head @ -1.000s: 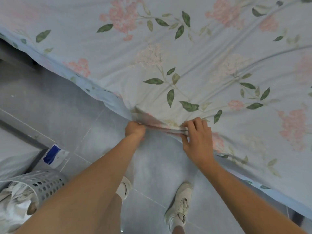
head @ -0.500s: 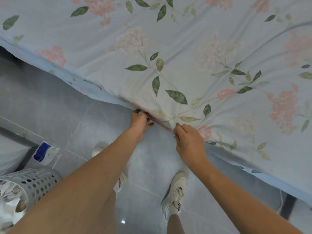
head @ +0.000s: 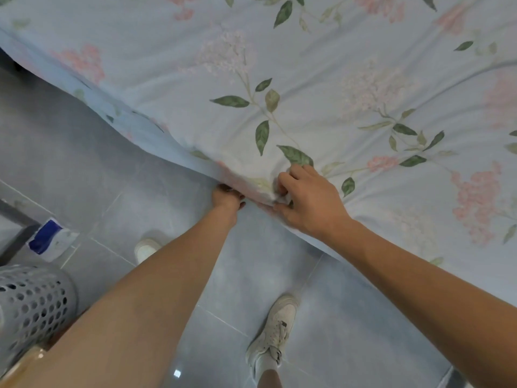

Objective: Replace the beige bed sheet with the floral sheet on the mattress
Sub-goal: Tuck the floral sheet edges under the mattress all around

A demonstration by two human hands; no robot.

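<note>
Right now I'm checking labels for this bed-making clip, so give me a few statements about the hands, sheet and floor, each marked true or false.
1. The right hand pinches a bunch of the floral sheet at the bed's edge. True.
2. The left hand hangs free, away from the sheet. False: it is at the sheet's edge, fingers tucked under it.
3. A perforated basket stands on the floor at lower left. True.
4. The beige sheet lies spread over the bed. False: only the floral sheet shows there.
5. Both feet are bare. False: they wear shoes.
</note>
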